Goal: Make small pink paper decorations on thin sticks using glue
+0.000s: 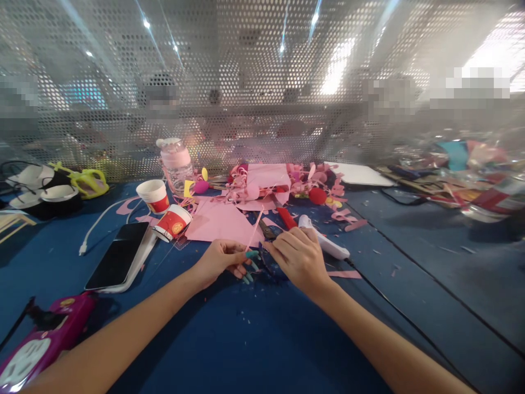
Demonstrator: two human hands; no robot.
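Note:
My left hand (229, 260), with teal nails, pinches the lower end of a thin pink paper strip (256, 227) that points up and away. Close beside it on the right, my right hand (299, 257) is closed, its fingertips curled toward the left hand. What it grips is hidden. Dark blue loops (270, 268) like scissor handles show under its fingers, and a dark metal piece (266, 229) shows just beyond. A white glue gun (328, 243) with a black cord lies by the right hand. Pink paper sheets (219, 219) lie in front of the left hand.
Two paper cups (174, 221), a phone (118, 254) and a white cable (100, 219) are at left, near a purple case (51, 334). A bottle (176, 161) and a pile of pink scraps (266, 178) stand before a perforated metal screen (254, 120). Plastic-wrapped items (496, 197) are at right.

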